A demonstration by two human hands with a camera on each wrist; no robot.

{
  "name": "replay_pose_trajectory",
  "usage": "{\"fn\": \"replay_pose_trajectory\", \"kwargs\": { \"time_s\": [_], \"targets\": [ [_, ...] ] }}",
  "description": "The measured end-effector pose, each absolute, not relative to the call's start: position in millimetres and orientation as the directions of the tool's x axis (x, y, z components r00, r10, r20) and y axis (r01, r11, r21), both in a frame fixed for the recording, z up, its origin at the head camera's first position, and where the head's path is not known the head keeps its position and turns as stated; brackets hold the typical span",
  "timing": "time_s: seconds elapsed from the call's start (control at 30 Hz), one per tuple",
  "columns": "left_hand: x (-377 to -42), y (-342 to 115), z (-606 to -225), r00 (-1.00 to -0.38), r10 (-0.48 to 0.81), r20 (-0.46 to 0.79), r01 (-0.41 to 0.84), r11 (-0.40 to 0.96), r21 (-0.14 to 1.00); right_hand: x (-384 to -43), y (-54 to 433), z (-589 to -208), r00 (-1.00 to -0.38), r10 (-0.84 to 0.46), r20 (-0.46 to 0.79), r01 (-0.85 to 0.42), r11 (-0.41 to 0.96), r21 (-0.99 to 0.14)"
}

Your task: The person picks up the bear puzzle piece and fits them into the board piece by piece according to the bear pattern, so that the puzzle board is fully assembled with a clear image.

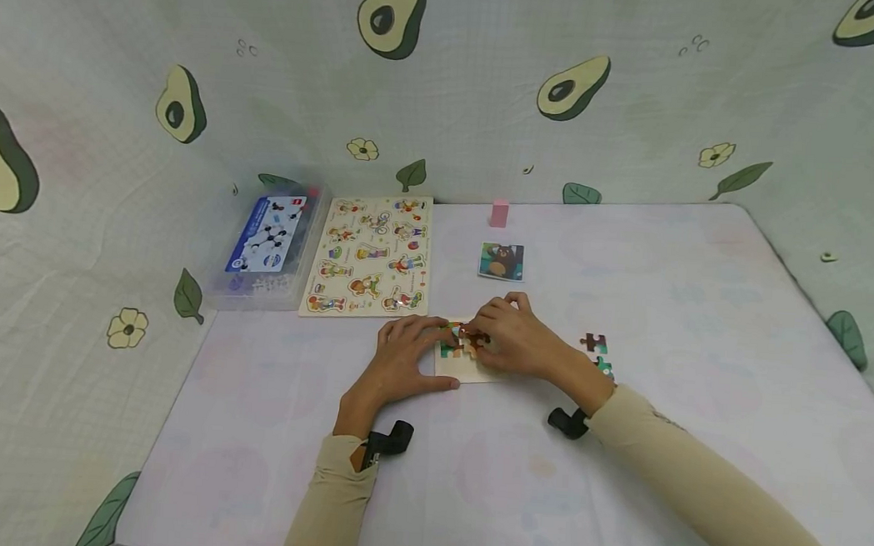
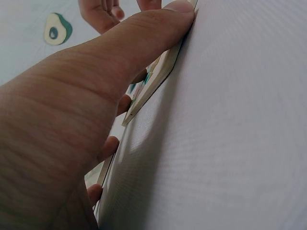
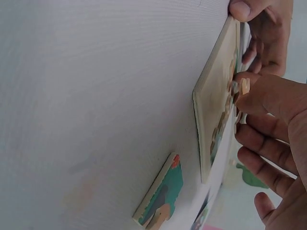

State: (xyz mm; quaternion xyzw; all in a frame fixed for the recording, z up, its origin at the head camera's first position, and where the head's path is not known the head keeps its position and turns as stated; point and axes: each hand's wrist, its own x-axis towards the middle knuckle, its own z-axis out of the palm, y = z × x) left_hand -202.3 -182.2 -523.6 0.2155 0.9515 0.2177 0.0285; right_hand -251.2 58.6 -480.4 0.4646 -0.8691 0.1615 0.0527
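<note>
A small wooden jigsaw board (image 1: 482, 374) lies flat on the table, with several brown and green pieces set in it. My left hand (image 1: 403, 361) holds its left side, thumb along the near edge and fingers over the far part. In the left wrist view the thumb (image 2: 158, 26) lies against the board's edge. Above the board, my right hand (image 1: 515, 340) pinches a small wooden jigsaw piece (image 3: 245, 86) between thumb and fingers; its printed face is mostly hidden. Loose jigsaw pieces (image 1: 594, 343) in brown and green lie right of the board.
A bear picture square (image 1: 501, 262) lies beyond the board, with a pink block (image 1: 499, 213) behind it. At the back left are a wooden board with printed figures (image 1: 369, 256) and a clear plastic box (image 1: 266, 246) with a blue label. A patterned cloth (image 1: 475, 133) hangs behind the table.
</note>
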Motion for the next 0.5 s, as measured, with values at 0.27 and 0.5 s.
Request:
{"fn": "replay_pose_trajectory", "kwargs": {
  "time_s": [0.27, 0.5],
  "targets": [
    [-201.3, -181.7, -524.2, -0.903, 0.425, 0.062, 0.407, 0.8, 0.44, -251.4, 55.6, -485.3, -0.569, -0.794, 0.214, -0.821, 0.532, -0.207],
    [-202.0, -182.2, -523.1, -0.905, 0.422, 0.059, 0.404, 0.806, 0.433, -250.9, 52.9, -486.2, -0.569, -0.8, 0.188, -0.821, 0.544, -0.171]
  ]
}}
